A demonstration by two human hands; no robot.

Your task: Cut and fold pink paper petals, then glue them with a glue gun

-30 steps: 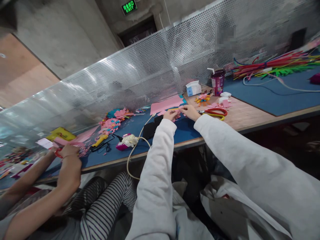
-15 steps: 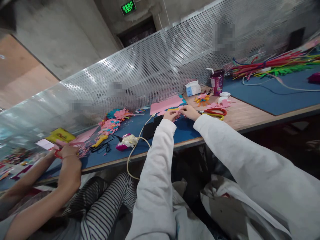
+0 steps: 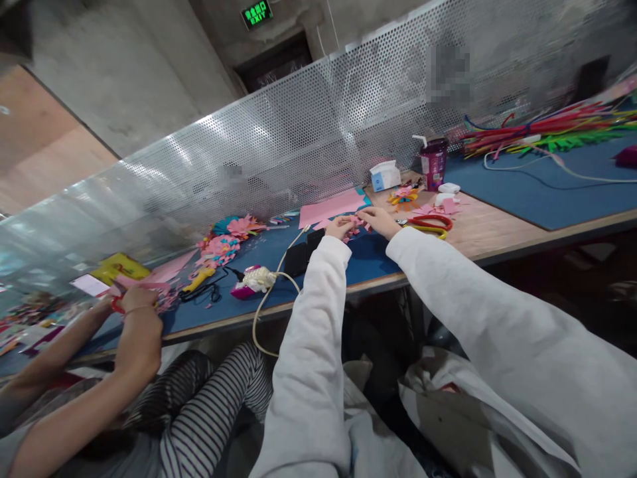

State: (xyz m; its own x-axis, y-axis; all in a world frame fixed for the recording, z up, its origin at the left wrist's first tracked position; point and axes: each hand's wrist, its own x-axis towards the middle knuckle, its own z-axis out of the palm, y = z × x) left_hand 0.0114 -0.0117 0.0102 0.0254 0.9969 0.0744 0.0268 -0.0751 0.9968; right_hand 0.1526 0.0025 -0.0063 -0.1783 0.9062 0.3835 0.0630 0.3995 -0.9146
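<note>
You're working in dim light, with glare streaking the perforated metal screen [image 3: 298, 133]. Your view blurs and stretches toward the left edge.

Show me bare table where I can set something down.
Bare blue mat lies at right, between the white cable and front edge; bare wood lies right of the scissors. Crowded: around left hand and right hand, pink paper pieces, black objects.

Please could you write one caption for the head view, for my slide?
The left hand and right hand, close together, work at small pink paper pieces near red and yellow scissor handles.
</note>
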